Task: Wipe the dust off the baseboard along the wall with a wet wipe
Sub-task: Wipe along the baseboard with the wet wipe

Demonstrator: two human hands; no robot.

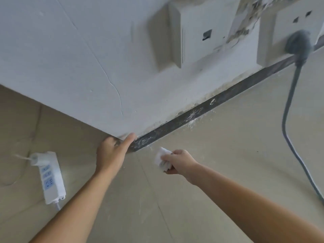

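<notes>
Two bare hands reach forward from the bottom of the view, both arms stretched out toward the foot of a white wall. One dark baseboard runs along the base of that wall, from the outer corner near the hands up and away to the right; it carries pale dusty smears and specks, thickest near the corner and about midway along.

The left hand rests at the wall's corner, fingers apart and extended, its thumb lying against the near end of the baseboard and the other fingers wrapped round the corner edge out of sight. It holds nothing.

The right hand hovers over the tiled floor just beside the baseboard's near end, not touching it. Its fingers are closed round one crumpled white wet wipe, which sticks out from the fist toward the wall. The picture does not show whether the wipe touches the floor.

Two white wall sockets are set low in the wall to the upper right: the left socket has nothing plugged in, while the right socket takes one grey plug, whose grey cable trails down across the floor to the right edge. One white power strip lies on the floor left of the left arm, with one white plug in its far end. The wall shows a thin crack and peeling, stained patches around the sockets.
</notes>
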